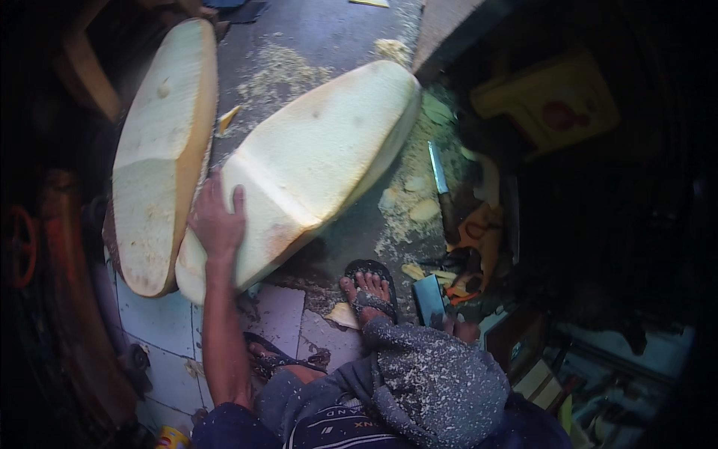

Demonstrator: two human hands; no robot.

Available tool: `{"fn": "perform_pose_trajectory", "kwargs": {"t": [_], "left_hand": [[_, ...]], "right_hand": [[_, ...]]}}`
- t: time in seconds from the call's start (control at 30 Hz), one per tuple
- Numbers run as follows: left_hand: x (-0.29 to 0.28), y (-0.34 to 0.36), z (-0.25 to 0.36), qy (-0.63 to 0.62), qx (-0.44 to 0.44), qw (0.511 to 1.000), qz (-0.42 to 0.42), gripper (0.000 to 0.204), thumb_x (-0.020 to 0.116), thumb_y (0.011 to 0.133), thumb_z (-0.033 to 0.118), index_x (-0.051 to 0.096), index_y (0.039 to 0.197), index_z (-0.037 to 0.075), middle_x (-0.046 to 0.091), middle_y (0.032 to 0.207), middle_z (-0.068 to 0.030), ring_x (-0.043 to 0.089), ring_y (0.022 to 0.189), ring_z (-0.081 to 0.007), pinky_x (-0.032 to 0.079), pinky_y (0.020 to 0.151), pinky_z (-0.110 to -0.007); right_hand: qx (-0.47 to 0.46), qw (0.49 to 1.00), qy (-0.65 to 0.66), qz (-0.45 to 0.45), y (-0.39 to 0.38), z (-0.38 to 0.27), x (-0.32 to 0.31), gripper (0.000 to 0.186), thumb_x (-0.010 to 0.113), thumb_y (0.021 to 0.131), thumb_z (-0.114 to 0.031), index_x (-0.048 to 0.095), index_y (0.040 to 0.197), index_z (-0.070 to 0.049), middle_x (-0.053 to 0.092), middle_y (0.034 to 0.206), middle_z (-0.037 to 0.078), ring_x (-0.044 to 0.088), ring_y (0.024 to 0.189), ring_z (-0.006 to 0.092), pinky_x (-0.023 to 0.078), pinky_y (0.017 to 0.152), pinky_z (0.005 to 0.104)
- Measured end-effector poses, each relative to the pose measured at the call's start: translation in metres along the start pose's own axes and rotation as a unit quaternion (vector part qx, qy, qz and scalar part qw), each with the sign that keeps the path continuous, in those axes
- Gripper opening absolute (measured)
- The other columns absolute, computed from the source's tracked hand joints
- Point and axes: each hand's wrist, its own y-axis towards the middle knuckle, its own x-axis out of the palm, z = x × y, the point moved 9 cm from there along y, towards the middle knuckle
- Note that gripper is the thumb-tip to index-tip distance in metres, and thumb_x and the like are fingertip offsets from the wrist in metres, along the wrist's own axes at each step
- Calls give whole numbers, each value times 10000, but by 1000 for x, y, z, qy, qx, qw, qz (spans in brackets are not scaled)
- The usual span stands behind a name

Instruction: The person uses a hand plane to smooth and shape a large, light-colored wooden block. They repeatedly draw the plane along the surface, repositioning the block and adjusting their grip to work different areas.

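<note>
two big cream-yellow foam seat-shaped slabs here, lying side by side on the dark dusty floor. nearer slab [314,157] under the left hand [218,218], running long-ways from lower left, by the knees, up to the upper right, rounded nose pointing away. left hand flat on its near end, fingers spread wide, palm pressing down, gripping nothing. second foam slab [161,146] just left of that, more upright in the picture, edges near or touching down by the wrist, hard to say which. right hand [458,327] barely peeking past the crumb-covered grey trouser knee [437,374], low on the right beside a small bluish flat block [428,298], open or closed impossible to tell. so left hand clearly the closer one. foam matte, porous, a crease across the middle, carved curves. pale crumbs and shavings [407,202] all over, a long-bladed knife [441,191] lying to the right among them, sandalled foot [369,288] in front.
</note>
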Motion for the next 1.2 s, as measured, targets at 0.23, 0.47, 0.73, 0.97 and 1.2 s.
{"fn": "perform_pose_trajectory", "kwargs": {"t": [0.23,0.47,0.73,0.97,1.2], "left_hand": [[-30,13,-14,-115,-45,966,-225,703,745,931,515,629,1444,49,655,1403,-273,670,1265,-379,512,1057,-473],[-11,-40,7,-23,-11,971,-239,905,844,757,693,616,1213,-54,705,1172,-278,717,1093,-444,553,962,-508],[32,-178,68,-182,-114,935,-284,987,852,763,718,451,1231,-53,707,1045,-313,741,973,-457,583,868,-517],[17,-193,86,-267,-139,907,-296,875,869,818,609,453,1228,-42,706,1062,-287,734,976,-418,573,874,-501],[20,-197,86,-287,-137,902,-293,829,875,847,541,446,1252,-42,678,1109,-271,710,1005,-371,555,901,-468]], "right_hand": [[77,914,362,164,87,9,-63,408,635,943,-143,623,1320,13,632,1265,268,626,1190,414,484,1008,517],[-93,970,-101,202,127,-39,-93,527,788,754,-194,649,1238,-39,620,1193,215,589,1158,423,487,974,532],[32,965,30,259,96,-9,-111,434,769,828,-253,652,1150,14,651,1127,224,616,1095,434,504,937,531],[149,956,166,192,38,-26,-109,428,750,858,-244,628,1152,42,671,1116,295,660,1055,485,515,934,547],[120,871,286,382,-25,-93,-147,375,787,889,-227,603,1114,10,657,1049,241,694,951,407,545,820,479]]}}
